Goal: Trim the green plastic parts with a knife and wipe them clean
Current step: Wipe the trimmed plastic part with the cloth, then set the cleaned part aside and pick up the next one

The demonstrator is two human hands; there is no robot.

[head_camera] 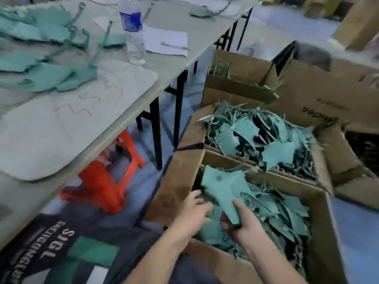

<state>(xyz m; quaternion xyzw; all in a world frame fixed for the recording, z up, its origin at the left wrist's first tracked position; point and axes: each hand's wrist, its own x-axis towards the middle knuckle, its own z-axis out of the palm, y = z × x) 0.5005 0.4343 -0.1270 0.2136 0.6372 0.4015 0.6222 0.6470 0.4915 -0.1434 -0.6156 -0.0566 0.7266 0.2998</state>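
A flat green plastic part (222, 193) with a ragged outline is shown held above the near cardboard box (320, 238), at the box's left end. Its narrow lower end is pinched by the right hand (245, 223), with the thumb laid on the upper face and the remaining fingers curled beneath. The left hand (193, 212) is seen just beside the part's left edge, fingers loosely spread and reaching over the box rim; whether the part is actually touched by it cannot be told, owing to blur. The near box is filled with a heap of similar green pieces (287, 214). A second cardboard box (190, 128), directly behind the first, is likewise heaped with green pieces and thin trimmings (264, 140). Further boxes are visible behind and to the right. To the left, a long pale table (174, 64) is shown, on which more green parts (47, 76) are spread at the far-left end, close to a light grey mat (71, 128) marked with red squiggles. A clear water bottle (133, 31) with a blue label is stood upright on the table, just beside a white sheet of paper (166, 43). An orange plastic stool (110, 173) is seen on the floor under the table edge.
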